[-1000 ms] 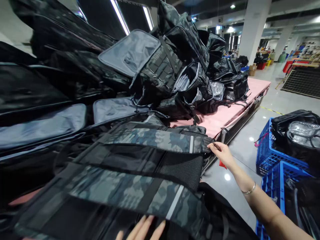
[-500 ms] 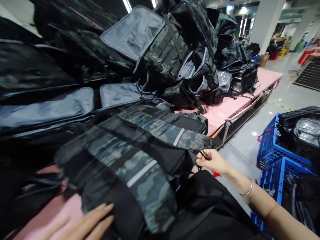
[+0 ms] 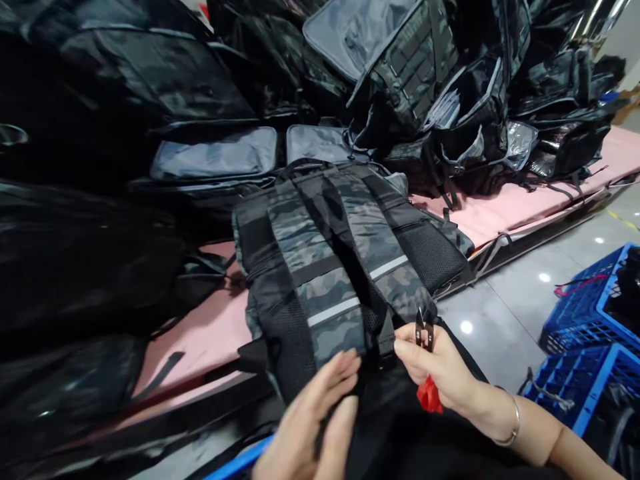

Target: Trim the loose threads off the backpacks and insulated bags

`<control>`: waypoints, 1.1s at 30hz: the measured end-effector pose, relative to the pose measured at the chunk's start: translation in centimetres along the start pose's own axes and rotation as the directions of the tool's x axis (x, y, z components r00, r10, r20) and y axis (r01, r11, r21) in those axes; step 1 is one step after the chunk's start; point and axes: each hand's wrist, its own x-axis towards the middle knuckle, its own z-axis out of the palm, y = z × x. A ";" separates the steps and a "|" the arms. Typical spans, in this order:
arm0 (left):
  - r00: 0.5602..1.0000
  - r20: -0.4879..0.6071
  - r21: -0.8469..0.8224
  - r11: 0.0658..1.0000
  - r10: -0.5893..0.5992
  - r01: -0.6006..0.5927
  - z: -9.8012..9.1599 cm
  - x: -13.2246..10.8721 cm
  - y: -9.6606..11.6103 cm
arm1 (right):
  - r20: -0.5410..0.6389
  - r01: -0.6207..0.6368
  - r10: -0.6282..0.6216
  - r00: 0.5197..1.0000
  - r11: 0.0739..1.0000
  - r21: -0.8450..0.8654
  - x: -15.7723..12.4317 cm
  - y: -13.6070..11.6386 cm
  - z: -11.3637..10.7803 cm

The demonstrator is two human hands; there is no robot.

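Observation:
A camouflage backpack (image 3: 345,260) lies straps-up on the pink table (image 3: 210,333), its lower end over the near edge. My left hand (image 3: 313,417) rests with fingers stretched against the bottom of the backpack's left strap. My right hand (image 3: 440,370) is closed on small thread snips (image 3: 425,330) with a red tassel (image 3: 429,395), blades pointing up beside the right strap's end.
Many black and camouflage backpacks (image 3: 415,87) are piled across the back and left of the table, some open. Blue plastic crates (image 3: 590,333) stand on the shiny floor at the right. Dark fabric lies in front of me below the hands.
The backpack has swung round and been pulled toward me, straps now running lengthwise. My left hand moved right onto the strap end; my right hand came closer with the snips.

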 end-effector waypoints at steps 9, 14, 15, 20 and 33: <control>0.905 0.254 -0.396 0.818 -0.340 0.418 5.0 0.9 0.1 | -0.015 0.178 -0.206 0.979 0.878 -0.444 -2.3 -0.7 -1.5; 0.917 0.209 -0.372 0.839 -0.340 0.397 5.2 0.4 0.3 | 0.154 0.420 -0.498 0.853 0.481 -0.769 -3.5 -1.5 -3.2; 0.923 0.191 -0.364 0.849 -0.335 0.384 5.4 0.3 0.4 | 0.199 0.454 -0.540 0.818 0.393 -0.800 -3.5 -1.7 -3.4; 0.939 0.127 -0.357 0.869 -0.318 0.343 6.0 -0.1 -0.2 | 0.337 0.520 -0.620 0.709 0.136 -0.843 -2.8 -2.3 -4.0; 0.933 0.104 -0.360 0.862 -0.343 0.357 6.2 -0.4 -0.3 | 0.333 0.564 -0.622 0.709 0.217 -0.797 -2.1 -2.4 -4.3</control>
